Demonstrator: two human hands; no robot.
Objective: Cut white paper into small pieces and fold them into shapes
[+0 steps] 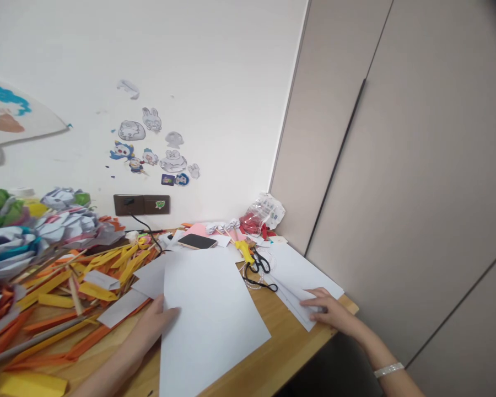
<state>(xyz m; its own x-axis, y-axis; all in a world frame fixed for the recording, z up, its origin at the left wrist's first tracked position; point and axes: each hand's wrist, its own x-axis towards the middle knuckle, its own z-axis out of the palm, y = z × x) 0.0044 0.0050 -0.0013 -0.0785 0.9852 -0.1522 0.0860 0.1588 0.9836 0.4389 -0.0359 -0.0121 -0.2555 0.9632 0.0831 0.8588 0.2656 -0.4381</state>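
A large white sheet of paper (209, 320) lies at the front of the wooden table, its near corner reaching past the bottom of the view. My left hand (157, 322) grips its left edge, thumb on top and the other fingers mostly hidden. At the table's right end my right hand (328, 309) has its fingers closed on the corner of some folded white paper (295, 300). Between the two papers lie black-handled scissors (259, 262), a yellow tool (244, 251) with a black cord, and a string of white beads (248, 282).
Yellow and orange paper strips (58, 300) and sticks cover the table's left side, with crumpled paper flowers (68, 223) behind. A phone (197, 241) rests near the wall below a socket (143, 204) with a plugged cable. A clear bag (262, 214) sits in the corner beside the tall cabinet (417, 165).
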